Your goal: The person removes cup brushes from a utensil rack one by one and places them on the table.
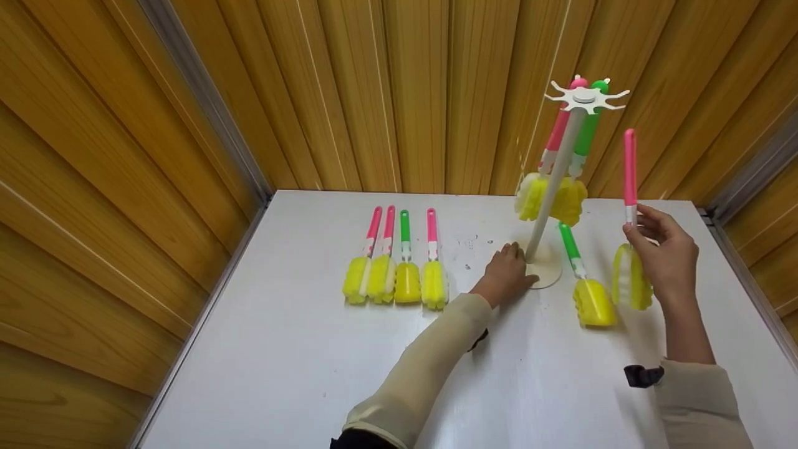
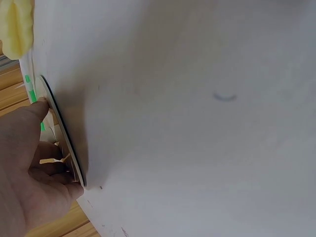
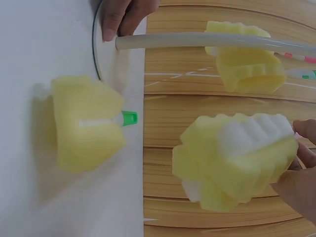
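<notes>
A white rack stand (image 1: 583,100) with hooked arms and a pole rises from a round base (image 1: 543,271). My left hand (image 1: 508,274) presses on the base with thumb and fingers spread. In the left wrist view, its fingertips touch the disc near its rim. My right hand (image 1: 670,255) pinches a pink-handled sponge brush (image 1: 630,168) by its white neck, upright, with the yellow and white sponge head hanging below. A pink brush (image 1: 557,131) and a green brush (image 1: 585,137) hang from the rack. Between base and right hand lies a green-handled brush (image 1: 592,302).
Several sponge brushes lie in a row on the white table (image 1: 249,349), left of the stand; one is a green-handled brush (image 1: 408,280). A wood-patterned wall (image 1: 411,93) stands behind the table. Metal posts (image 1: 206,93) edge the side walls.
</notes>
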A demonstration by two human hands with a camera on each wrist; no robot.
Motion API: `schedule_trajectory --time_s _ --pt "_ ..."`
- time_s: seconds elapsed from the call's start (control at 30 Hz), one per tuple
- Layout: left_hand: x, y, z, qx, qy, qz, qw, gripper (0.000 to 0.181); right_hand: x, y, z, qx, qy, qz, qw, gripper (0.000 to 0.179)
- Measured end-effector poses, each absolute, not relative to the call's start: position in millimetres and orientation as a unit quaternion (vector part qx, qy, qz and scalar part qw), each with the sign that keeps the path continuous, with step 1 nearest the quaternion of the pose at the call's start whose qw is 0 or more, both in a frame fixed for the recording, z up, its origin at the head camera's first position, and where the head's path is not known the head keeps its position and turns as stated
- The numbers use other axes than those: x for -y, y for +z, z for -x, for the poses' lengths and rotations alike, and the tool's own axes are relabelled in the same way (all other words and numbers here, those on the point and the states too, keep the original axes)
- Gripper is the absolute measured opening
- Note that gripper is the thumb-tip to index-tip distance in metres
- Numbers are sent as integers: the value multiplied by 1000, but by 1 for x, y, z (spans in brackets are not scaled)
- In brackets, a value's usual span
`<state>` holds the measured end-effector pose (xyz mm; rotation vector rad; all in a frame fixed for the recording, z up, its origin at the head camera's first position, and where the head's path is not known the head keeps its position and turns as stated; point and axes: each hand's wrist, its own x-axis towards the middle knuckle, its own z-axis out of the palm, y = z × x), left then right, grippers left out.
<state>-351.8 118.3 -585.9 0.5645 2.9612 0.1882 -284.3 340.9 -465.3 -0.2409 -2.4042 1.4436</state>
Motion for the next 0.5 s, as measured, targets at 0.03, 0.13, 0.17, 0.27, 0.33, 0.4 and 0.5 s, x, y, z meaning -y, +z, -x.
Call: schedule_trajectory --time_s 0.03,0.13,0.17,0.27,0.33,0.4,0.5 --pt "-118 -586 352 -979 63 -186 61 72 -342 -468 283 849 496 87 161 56" --pt "-118 -585 352 -979 65 -184 61 71 -345 -477 283 865 467 89 159 58" --pt "-119 -585 353 -979 65 -182 62 71 -346 -479 283 870 458 89 159 58" --pt "-119 -585 353 -979 59 -183 67 73 -347 -486 284 878 439 89 166 58" --pt "-120 -585 353 -979 59 -182 72 74 -349 -490 285 881 432 92 168 57" --pt "-120 -585 353 -979 60 -182 74 75 -350 -495 286 882 428 98 171 56" --pt "-120 -584 352 -979 73 -177 76 74 -353 -503 289 886 419 107 166 56"
